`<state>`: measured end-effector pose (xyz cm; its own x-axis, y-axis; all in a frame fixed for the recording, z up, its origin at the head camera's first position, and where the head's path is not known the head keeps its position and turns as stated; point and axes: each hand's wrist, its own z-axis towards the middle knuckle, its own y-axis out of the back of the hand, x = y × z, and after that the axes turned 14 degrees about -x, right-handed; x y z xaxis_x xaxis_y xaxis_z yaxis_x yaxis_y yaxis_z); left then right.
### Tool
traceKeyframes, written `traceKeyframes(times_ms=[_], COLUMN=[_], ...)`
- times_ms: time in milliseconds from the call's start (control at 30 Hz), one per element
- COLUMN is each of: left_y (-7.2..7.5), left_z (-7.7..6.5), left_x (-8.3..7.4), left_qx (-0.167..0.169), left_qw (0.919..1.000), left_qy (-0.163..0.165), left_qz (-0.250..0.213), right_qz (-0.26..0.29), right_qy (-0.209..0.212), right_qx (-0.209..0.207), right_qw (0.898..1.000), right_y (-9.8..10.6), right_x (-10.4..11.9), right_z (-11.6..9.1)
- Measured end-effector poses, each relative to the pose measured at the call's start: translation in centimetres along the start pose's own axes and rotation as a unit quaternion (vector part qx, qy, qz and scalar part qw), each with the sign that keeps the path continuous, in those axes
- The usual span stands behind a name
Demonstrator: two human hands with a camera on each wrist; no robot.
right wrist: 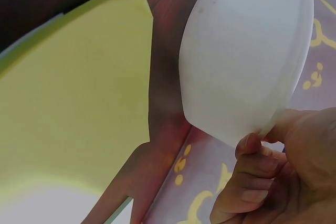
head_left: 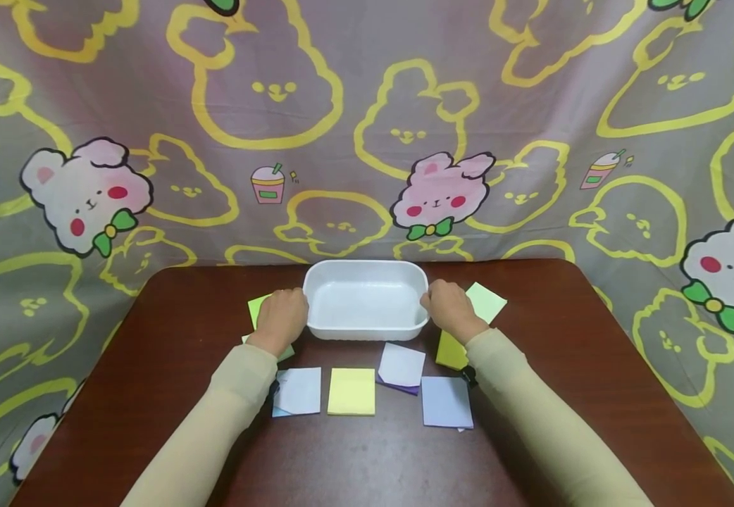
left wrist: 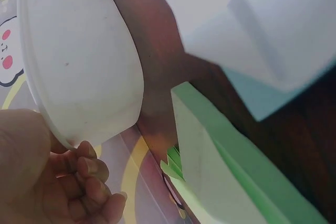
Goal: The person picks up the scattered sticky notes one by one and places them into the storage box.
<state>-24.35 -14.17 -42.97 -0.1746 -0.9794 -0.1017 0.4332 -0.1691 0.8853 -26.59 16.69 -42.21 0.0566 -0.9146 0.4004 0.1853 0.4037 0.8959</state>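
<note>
A white plastic tray (head_left: 367, 332) with rounded corners stands near the far edge of the table, its inside showing no contents. My left hand (head_left: 283, 320) grips its left rim with curled fingers; the left wrist view shows fingertips (left wrist: 90, 165) under the rim. On the opposite side my right hand (head_left: 452, 308) pinches the right rim, thumb over and fingers beneath. Beside the left hand lie a lime green pad (head_left: 258, 307) and a pale green one (head_left: 286, 353), both partly covered. By the right hand are a mint pad (head_left: 486, 303) and an olive-yellow pad (head_left: 450, 351).
In front of the tray on the brown table (head_left: 354, 465) lie a light blue pad (head_left: 299, 391), a yellow pad (head_left: 351, 391), a pale lilac pad (head_left: 401, 365) over a purple one, and a periwinkle pad (head_left: 446, 401). A patterned cloth (head_left: 367, 162) hangs behind.
</note>
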Motion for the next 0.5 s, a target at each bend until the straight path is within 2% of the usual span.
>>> traceKeyframes(times_ms=[500], left_y=[-0.31], left_z=[-0.38], left_x=[0.34], left_qx=[-0.012], left_qw=[0.9999], left_qy=[-0.001], left_qz=[-0.008], right_qz=[-0.006], right_qy=[0.004], right_qx=[0.006], right_qw=[1.000], right_y=[0.23], right_x=[0.03], right_z=[0.28])
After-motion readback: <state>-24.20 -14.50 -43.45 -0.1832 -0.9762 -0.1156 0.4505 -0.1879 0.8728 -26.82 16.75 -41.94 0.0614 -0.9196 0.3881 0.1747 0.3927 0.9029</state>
